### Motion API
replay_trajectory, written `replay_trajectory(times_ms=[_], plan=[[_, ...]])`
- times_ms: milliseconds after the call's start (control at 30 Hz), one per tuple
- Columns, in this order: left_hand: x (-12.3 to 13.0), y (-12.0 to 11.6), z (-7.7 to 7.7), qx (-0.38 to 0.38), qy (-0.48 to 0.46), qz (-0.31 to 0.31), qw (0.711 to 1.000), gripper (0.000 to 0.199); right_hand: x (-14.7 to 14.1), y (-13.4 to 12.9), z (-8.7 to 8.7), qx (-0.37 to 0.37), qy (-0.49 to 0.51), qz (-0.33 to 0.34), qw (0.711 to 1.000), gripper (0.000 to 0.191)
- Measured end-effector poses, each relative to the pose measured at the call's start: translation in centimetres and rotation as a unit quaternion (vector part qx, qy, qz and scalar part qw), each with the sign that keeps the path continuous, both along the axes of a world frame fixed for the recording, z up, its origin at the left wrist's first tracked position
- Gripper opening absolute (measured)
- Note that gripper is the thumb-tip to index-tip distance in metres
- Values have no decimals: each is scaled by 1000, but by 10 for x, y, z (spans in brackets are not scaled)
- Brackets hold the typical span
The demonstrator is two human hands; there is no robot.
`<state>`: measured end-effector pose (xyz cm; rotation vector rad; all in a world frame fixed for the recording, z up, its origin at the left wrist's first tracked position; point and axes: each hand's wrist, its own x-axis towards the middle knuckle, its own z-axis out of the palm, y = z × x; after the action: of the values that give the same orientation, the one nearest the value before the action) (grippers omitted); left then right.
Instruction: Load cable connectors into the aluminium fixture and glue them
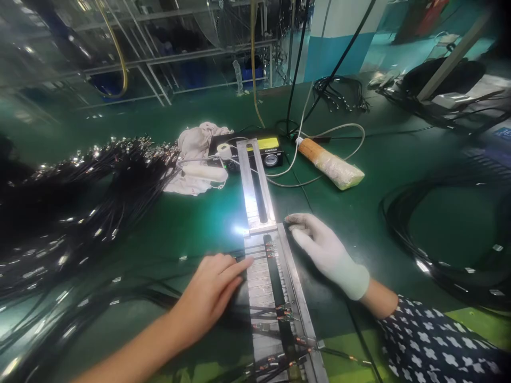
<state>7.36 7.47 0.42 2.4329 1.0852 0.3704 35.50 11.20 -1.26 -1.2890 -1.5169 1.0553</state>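
Observation:
My bare left hand (217, 284) reaches over the left edge of a slotted metal fixture (259, 287). Its index finger is stretched out, the tip on the fixture beside thin black cables (261, 250) lying across the upper slots. The other fingers are bent, and I see nothing held in them. My right hand (323, 250), in a white glove, hovers just right of the fixture's raised edge. Its fingers are loosely curved with the thumb apart, and nothing shows between them. Further cables with stripped, coloured wire ends (285, 314) cross the lower slots.
A slotted metal frame (249, 186) continues beyond the fixture, toward a black box (273, 154). Bundled black cables (120, 181) cover the left side, and coiled cable (403, 234) lies right. A wrapped wooden-handled tool (331, 165) and white cloth (199, 138) rest behind. A bright light glares beside the frame.

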Motion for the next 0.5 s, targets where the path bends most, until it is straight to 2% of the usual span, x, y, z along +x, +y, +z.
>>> replay_trajectory(times_ms=[133,233,333,433,500], plan=[[6,-17,14,-124,-45,26,991,21,1,0,-3,3,3,-2,1000,30],[10,-23,18,-161,-52,7,986,13,1,-1,-3,1,5,-4,1000,30],[13,-20,16,-153,-90,3,984,18,1,-1,-2,1,4,-4,1000,29],[11,-13,14,-89,-119,19,989,21,0,-1,-1,-3,3,-2,1000,28],[6,-6,14,-46,-101,11,994,29,0,0,0,-5,4,0,1000,28]])
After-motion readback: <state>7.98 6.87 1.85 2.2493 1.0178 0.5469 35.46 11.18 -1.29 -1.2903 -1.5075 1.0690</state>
